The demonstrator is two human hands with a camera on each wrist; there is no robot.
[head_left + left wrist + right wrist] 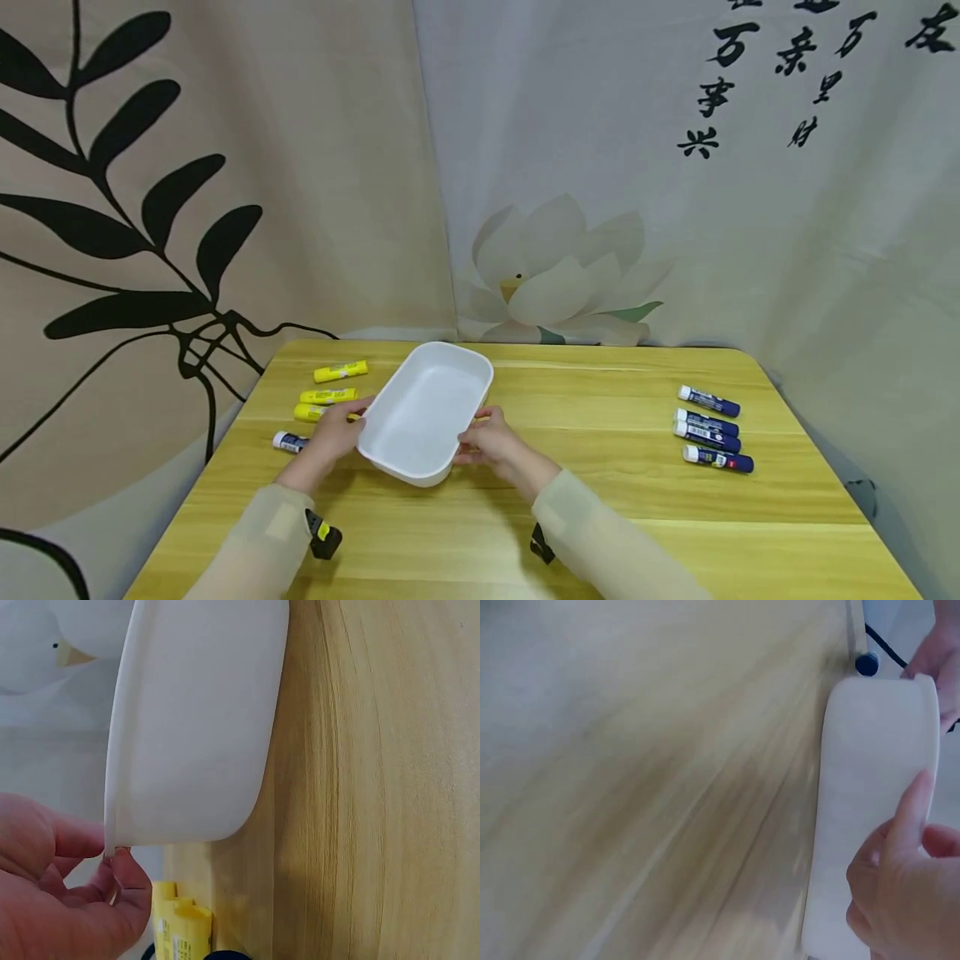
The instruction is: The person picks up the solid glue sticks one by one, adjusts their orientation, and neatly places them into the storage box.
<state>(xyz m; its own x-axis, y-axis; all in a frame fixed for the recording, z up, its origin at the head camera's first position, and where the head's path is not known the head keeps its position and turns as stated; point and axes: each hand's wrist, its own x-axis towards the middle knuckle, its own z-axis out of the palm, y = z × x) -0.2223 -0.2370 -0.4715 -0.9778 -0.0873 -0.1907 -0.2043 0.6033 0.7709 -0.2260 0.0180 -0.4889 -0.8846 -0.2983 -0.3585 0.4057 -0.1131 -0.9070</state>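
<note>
A white rectangular plastic tub (429, 408), its inside bare, is held at an angle over the middle of the table. My left hand (337, 435) pinches its rim at the left end; the left wrist view shows thumb and fingers of the left hand (71, 889) on that lip. On the opposite long side, my right hand (495, 446) grips the rim. Seen from the right wrist, one finger of the right hand (911, 877) lies along the outer wall. Whether the tub's base touches the wood cannot be told.
Three yellow glue sticks (341, 372) lie at the table's left, partly behind the left hand. Below them is a blue glue stick (289, 442) with a white cap. Several more blue glue sticks (717, 460) lie at the right. A printed curtain (360, 167) hangs behind the wooden table (600, 467).
</note>
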